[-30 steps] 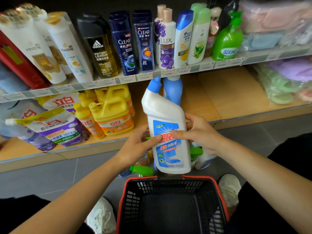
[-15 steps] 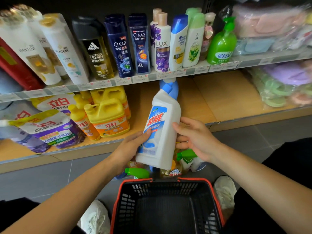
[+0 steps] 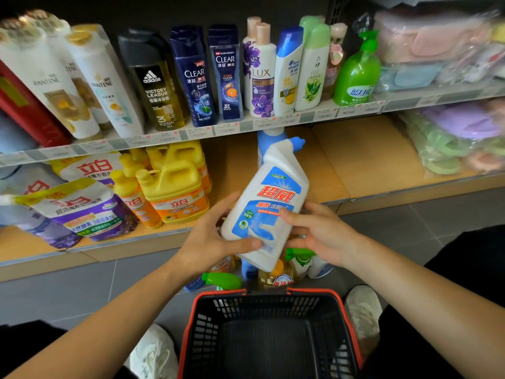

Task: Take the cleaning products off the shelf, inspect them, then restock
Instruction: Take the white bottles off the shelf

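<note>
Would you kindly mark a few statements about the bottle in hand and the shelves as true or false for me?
1. The left hand and the right hand both hold the white cleaner bottle. True.
2. The bottle is upright. False: it is tilted, its blue cap pointing up and to the right.
3. The yellow jugs stand on the lower shelf. True.
4. The green pump bottle stands on the lower shelf. False: it stands on the upper shelf.
</note>
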`<move>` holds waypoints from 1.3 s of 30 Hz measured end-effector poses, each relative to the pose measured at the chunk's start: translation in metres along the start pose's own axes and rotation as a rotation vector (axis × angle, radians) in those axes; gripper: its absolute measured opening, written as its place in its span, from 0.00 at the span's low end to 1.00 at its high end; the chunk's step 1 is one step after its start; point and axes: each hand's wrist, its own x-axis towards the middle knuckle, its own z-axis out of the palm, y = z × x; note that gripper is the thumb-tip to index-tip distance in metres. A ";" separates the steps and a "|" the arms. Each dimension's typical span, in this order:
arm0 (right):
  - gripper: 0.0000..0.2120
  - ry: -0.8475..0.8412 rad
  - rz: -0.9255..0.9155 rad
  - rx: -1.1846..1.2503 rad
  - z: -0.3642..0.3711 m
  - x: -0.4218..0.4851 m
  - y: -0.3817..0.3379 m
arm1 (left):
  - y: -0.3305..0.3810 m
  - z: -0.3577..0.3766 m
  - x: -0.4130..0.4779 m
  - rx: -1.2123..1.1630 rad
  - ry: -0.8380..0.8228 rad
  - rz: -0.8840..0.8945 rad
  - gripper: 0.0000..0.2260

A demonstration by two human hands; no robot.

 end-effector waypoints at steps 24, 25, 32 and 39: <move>0.49 0.008 -0.733 -1.328 -0.004 0.001 -0.020 | 0.024 0.001 -0.001 0.630 0.230 0.328 0.31; 0.50 -0.064 -0.632 -1.322 -0.004 0.002 -0.019 | 0.024 0.006 -0.003 0.654 0.193 0.346 0.30; 0.35 -0.180 -0.453 -0.936 -0.011 -0.006 -0.014 | 0.026 0.019 -0.009 0.650 0.096 0.485 0.31; 0.36 -0.069 -0.521 -0.818 -0.008 -0.009 -0.015 | 0.025 0.016 -0.006 0.822 0.001 0.807 0.20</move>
